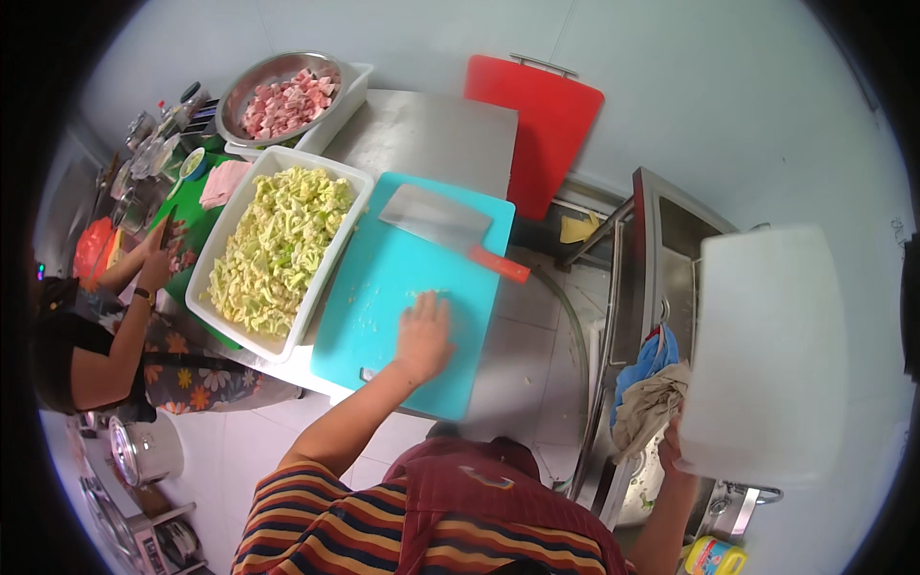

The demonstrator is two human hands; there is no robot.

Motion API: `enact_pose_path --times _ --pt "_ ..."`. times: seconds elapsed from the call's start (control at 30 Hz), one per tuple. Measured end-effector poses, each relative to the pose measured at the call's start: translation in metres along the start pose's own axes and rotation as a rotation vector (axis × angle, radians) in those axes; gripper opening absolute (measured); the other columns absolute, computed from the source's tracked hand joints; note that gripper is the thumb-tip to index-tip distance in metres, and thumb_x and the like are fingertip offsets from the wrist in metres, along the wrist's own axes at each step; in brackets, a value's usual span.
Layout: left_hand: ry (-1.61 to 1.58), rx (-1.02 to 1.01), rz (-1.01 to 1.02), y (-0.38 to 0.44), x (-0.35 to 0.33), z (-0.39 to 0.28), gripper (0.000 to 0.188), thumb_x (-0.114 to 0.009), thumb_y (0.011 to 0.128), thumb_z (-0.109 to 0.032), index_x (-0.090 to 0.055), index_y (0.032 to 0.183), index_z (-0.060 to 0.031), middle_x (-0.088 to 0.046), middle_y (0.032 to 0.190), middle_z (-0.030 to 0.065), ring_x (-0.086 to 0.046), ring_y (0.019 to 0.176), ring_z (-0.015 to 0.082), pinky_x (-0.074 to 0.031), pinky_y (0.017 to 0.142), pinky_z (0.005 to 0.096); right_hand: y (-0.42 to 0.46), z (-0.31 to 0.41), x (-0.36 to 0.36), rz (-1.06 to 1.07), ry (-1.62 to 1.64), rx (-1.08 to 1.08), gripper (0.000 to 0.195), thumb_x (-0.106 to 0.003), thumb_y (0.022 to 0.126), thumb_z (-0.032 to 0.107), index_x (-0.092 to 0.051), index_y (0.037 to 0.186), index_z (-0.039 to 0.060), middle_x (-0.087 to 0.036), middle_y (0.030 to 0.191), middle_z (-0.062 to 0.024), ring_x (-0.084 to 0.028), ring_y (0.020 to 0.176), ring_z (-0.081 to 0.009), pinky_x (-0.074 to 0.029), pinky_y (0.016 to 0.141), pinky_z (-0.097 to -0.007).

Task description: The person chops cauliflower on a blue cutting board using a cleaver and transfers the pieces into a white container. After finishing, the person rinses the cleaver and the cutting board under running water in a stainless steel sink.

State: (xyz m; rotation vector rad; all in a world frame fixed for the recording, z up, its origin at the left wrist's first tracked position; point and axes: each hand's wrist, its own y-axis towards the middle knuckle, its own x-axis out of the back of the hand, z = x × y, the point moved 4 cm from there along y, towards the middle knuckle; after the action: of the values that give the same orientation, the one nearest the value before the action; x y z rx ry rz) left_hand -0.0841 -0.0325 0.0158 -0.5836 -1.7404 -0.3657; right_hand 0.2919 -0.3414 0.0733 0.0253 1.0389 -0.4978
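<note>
My left hand (424, 338) lies over the turquoise cutting board (388, 266), slightly blurred, fingers stretched out and thumb apart, holding nothing. Small pale crumbs are scattered on the board around its fingertips. A cleaver (438, 215) with a red handle rests across the board's far part, its handle sticking out past the right edge. Out to the right, my right hand (670, 445) grips the lower left corner of a pale white plastic tray or bin (762, 352), held up over the sink side; its fingers are partly hidden.
A white tub (280, 352) of cut cauliflower stands left of the board. Behind it is a steel bowl (233, 93) of diced meat. Further left, another person (129, 316) cuts on a green board (188, 198). Cloths (650, 399) hang at the steel sink (650, 194); a red board (539, 122) leans on the wall.
</note>
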Motion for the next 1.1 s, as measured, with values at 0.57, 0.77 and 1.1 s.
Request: enact_pose_path --times 0.57,0.77,1.1 --pt "0.289 0.267 0.339 0.048 0.003 0.063 0.094 -0.086 0.057 -0.047 -0.046 0.121 0.0101 -0.046 0.133 0.0305 -0.050 0.123 0.0373 -0.033 0.106 0.0425 0.201 -0.136 0.076 -0.365 0.121 -0.546 0.010 -0.050 0.090 0.016 -0.056 0.083 0.0126 -0.048 0.062 -0.0015 -0.041 0.045 -0.0136 -0.027 0.035 -0.0273" --pt "0.295 0.261 0.312 0.046 0.003 0.062 0.096 -0.089 0.056 -0.038 -0.043 0.125 0.0093 -0.043 0.135 0.0315 -0.046 0.125 0.0388 -0.032 0.106 0.0431 0.277 -0.174 0.145 -0.729 -0.577 -0.478 0.013 -0.059 0.081 0.012 -0.055 0.084 0.0007 -0.051 0.067 -0.0072 -0.046 0.048 -0.0186 -0.030 0.036 -0.0300" --pt "0.307 0.337 0.464 0.052 -0.004 0.061 0.104 -0.089 0.055 -0.033 -0.037 0.131 0.0140 -0.038 0.138 0.0347 -0.042 0.128 0.0413 -0.028 0.109 0.0460 0.333 -0.245 0.170 -0.475 -1.727 -0.520 0.051 -0.056 0.082 0.011 -0.038 0.125 -0.0065 -0.064 0.104 -0.0296 -0.063 0.097 -0.0436 -0.049 0.087 -0.0479"
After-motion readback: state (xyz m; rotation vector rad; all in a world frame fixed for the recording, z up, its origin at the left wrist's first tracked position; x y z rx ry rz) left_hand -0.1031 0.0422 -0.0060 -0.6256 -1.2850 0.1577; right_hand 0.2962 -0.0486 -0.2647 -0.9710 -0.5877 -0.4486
